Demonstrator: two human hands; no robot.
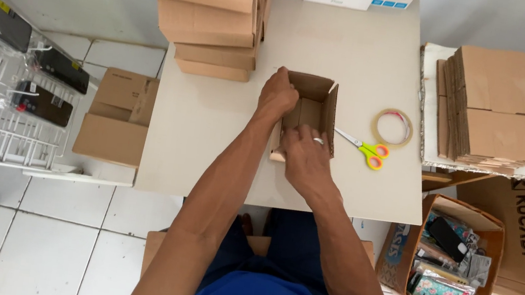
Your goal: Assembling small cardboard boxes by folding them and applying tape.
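Observation:
A small brown cardboard box stands open on the white table. My left hand presses on the box's left wall and far corner. At the box's near edge, my right hand, with a ring on one finger, reaches its fingers inside over the near flap. Both hands hold the box; the flap under the right hand is mostly hidden.
Scissors with yellow-and-orange handles and a roll of clear tape lie right of the box. Assembled cartons are stacked at the table's far side. Flat cartons sit on a stand at right, a box of phone cases below, a wire rack at left.

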